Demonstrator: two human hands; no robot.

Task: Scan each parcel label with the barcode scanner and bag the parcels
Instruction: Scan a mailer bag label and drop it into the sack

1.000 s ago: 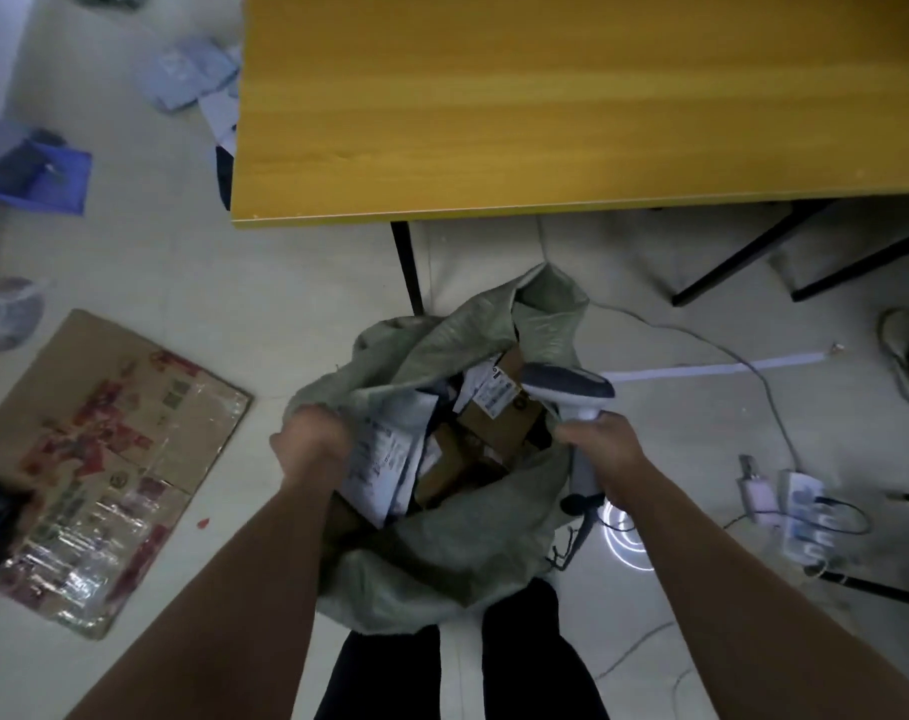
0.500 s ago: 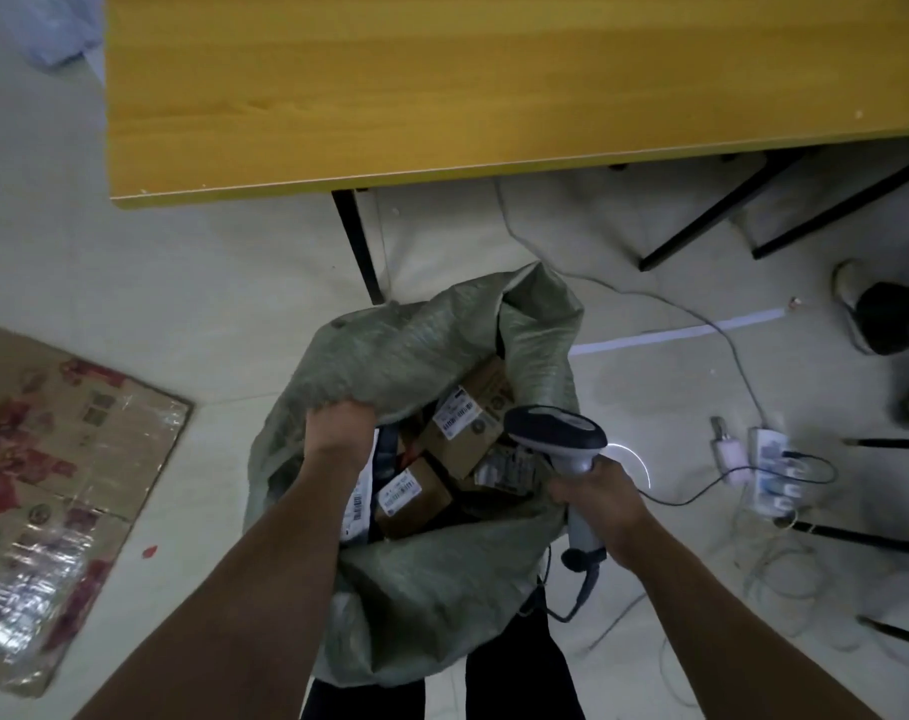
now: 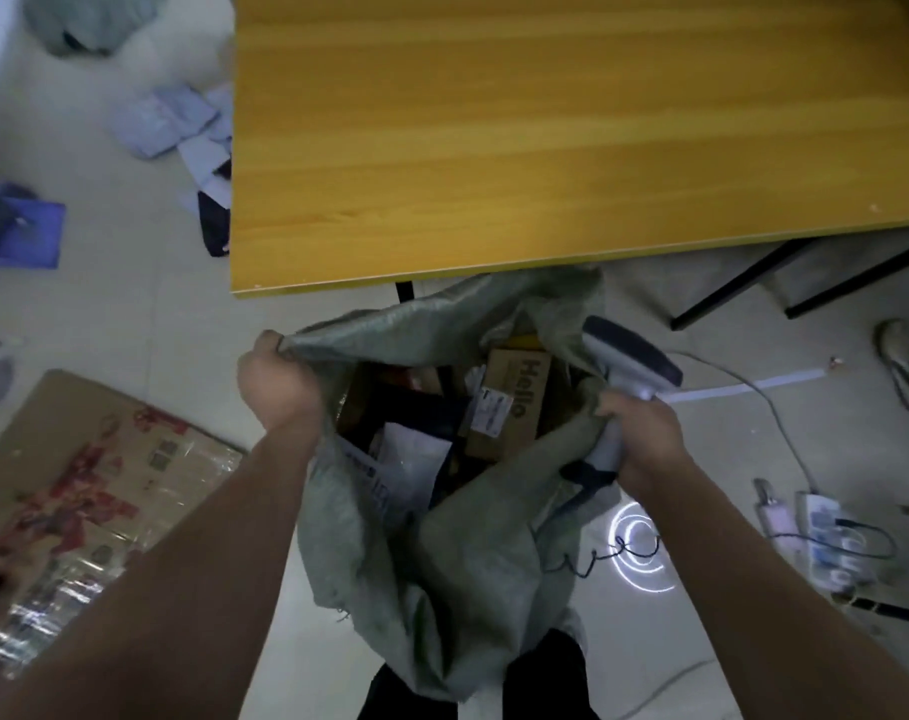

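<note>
Left hand [image 3: 278,379] clenches the sack [image 3: 442,563] rim — right hand [image 3: 642,436] grips the opposite rim plus the barcode scanner [image 3: 626,363]; parcels [image 3: 509,402] lie between the grips

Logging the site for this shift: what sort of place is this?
Probably a small, informal parcel-sorting room. A woven sack full of labelled parcels stands on the floor, the right hand holds a corded barcode scanner, and loose mailers lie beside a wooden table.
</note>
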